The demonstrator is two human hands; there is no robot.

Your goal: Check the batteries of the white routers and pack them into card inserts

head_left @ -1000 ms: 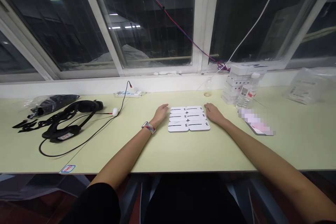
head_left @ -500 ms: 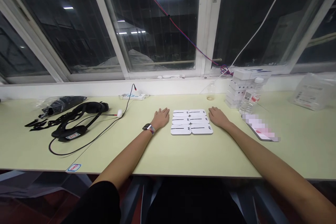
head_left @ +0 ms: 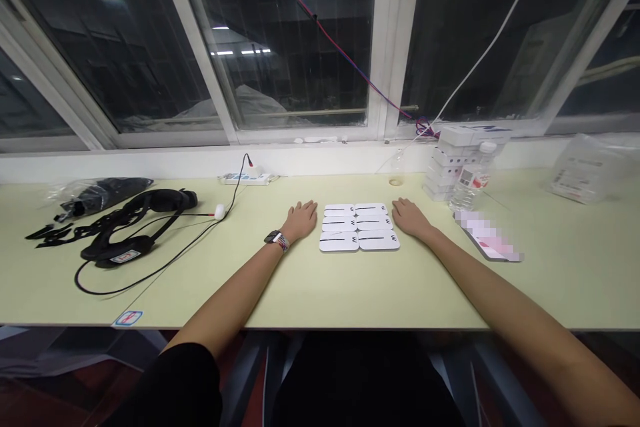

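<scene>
Several white cards (head_left: 339,245) with rounded corners lie flat on the pale green table (head_left: 320,293), edge to edge in two columns. Each bears a dark line and a mark like a W at its right end. Just left of the cards, my left hand (head_left: 300,220) rests palm down on the table, fingers extended and holding nothing; a watch (head_left: 273,237) and a woven band are on its wrist. My right hand (head_left: 409,219) lies palm down close to the right side of the cards, also with its fingers stretched out and nothing held.
At left lie a black headset (head_left: 120,247) with a cable, a plastic-wrapped black bundle (head_left: 107,193) and a power strip (head_left: 247,177). At right stand stacked white boxes (head_left: 443,170), a water bottle (head_left: 467,187), a phone-like slab (head_left: 487,237) and a plastic bag (head_left: 577,170).
The whole view has shifted slightly, so everything sits a little further left and higher. Both hands and the cards keep their places on the table.
</scene>
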